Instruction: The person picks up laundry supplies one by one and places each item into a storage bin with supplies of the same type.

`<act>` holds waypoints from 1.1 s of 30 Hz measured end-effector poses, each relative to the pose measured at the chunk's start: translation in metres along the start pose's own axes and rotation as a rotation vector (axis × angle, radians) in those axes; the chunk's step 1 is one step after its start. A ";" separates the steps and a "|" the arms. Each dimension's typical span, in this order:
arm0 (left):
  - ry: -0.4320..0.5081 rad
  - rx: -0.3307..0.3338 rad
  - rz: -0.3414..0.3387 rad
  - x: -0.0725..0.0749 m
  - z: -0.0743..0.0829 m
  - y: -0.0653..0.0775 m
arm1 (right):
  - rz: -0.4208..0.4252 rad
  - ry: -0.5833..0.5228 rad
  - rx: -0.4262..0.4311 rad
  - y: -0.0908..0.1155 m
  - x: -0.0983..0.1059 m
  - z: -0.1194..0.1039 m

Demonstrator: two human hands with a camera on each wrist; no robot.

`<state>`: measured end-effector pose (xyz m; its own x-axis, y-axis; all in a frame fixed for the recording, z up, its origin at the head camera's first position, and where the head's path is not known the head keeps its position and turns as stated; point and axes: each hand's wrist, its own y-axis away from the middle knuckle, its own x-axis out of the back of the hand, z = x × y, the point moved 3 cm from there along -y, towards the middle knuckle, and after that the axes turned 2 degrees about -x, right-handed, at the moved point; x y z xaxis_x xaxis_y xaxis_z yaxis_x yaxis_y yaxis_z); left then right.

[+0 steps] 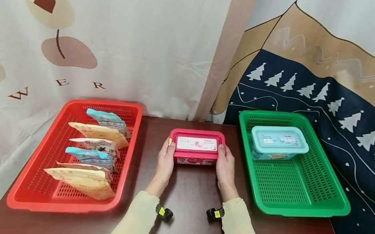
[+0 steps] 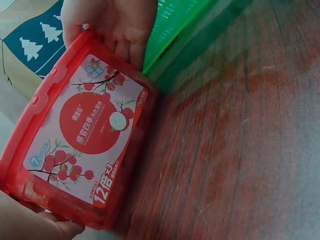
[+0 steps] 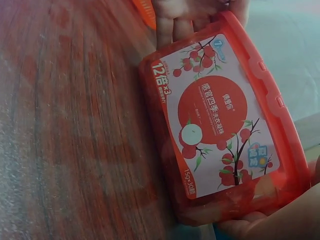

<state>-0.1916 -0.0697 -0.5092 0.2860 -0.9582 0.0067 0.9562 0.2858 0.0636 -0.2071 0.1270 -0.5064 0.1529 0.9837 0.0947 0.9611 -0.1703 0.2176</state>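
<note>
Between my two hands is a red plastic box of laundry capsules [image 1: 196,144], lidded, with a white label on top and a fruit-printed label on its front. My left hand [image 1: 165,163] grips its left end, thumb on the lid's edge. At the opposite end my right hand [image 1: 226,170] holds it the same way. In the left wrist view the box [image 2: 90,130] is tilted, with the right hand's fingers curled under its far end. The right wrist view shows the box [image 3: 215,115] near the brown tabletop [image 3: 75,130]; whether it touches the table I cannot tell.
On the left stands a red basket [image 1: 123,180] with several upright packets [image 1: 84,182] in yellow, blue and white. A green basket [image 1: 326,212] on the right holds a light blue lidded box [image 1: 280,141] at its back. Printed curtains [image 1: 148,38] hang behind the table.
</note>
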 end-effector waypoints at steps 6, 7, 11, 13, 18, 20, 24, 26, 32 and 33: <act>-0.002 0.011 -0.002 0.000 0.001 0.009 | 0.004 -0.002 -0.012 0.007 0.002 -0.002; -0.003 0.012 -0.004 0.000 0.002 0.011 | 0.005 -0.004 -0.008 0.008 0.003 -0.002; 0.007 0.015 -0.007 0.001 0.006 0.019 | 0.014 -0.011 0.003 0.014 0.006 -0.004; 0.018 0.005 -0.011 0.001 0.008 0.022 | 0.022 -0.022 0.014 0.017 0.008 -0.005; 0.043 -0.023 -0.023 0.002 0.018 0.031 | 0.036 -0.045 0.029 0.024 0.012 -0.013; 0.048 -0.029 -0.026 0.002 0.023 0.034 | 0.036 -0.053 0.036 0.027 0.013 -0.018; 0.056 -0.024 -0.053 0.003 0.032 0.038 | 0.024 -0.068 0.055 0.034 0.016 -0.028; 0.061 -0.023 -0.073 0.002 0.035 0.040 | 0.020 -0.065 0.068 0.037 0.018 -0.032; 0.099 -0.066 -0.092 0.002 0.048 0.046 | 0.016 -0.043 0.107 0.044 0.026 -0.041; 0.105 -0.073 -0.096 0.001 0.051 0.047 | 0.016 -0.038 0.110 0.045 0.028 -0.042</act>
<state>-0.1494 -0.0582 -0.4557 0.1949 -0.9756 -0.1009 0.9803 0.1972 -0.0138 -0.1689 0.1439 -0.4533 0.1750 0.9828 0.0596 0.9776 -0.1806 0.1082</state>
